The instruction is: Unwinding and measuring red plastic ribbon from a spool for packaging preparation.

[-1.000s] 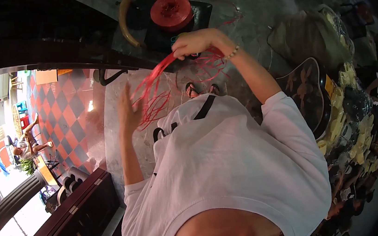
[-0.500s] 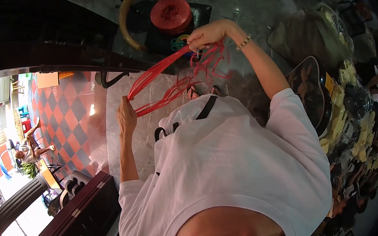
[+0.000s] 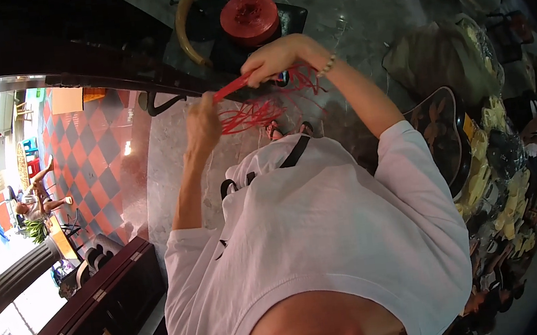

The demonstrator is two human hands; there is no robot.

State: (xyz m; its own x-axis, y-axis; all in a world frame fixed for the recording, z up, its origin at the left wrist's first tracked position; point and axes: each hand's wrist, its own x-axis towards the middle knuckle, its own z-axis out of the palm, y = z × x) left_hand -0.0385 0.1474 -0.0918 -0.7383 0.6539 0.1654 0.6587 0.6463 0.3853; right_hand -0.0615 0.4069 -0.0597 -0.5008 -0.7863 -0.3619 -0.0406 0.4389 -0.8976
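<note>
Red strands (image 3: pixel 233 88) stretch between the two hands, their loose lengths dangling below, with a red roll (image 3: pixel 249 19) just beyond. Those lengths could tangle or slip free, since they hang unevenly and cross one another. The left hand (image 3: pixel 204 123) is closed in a fist around the bunch; the right hand (image 3: pixel 276 58), reaching farther forward, curls its fingers tightly over it, back upward.

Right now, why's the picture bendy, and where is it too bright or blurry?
Head view: the fisheye lens bends straight edges toward the dark rim; head view: sunlight washes out the pale outdoor ground; head view: the thin red plastic strips look a bit soft.
</note>
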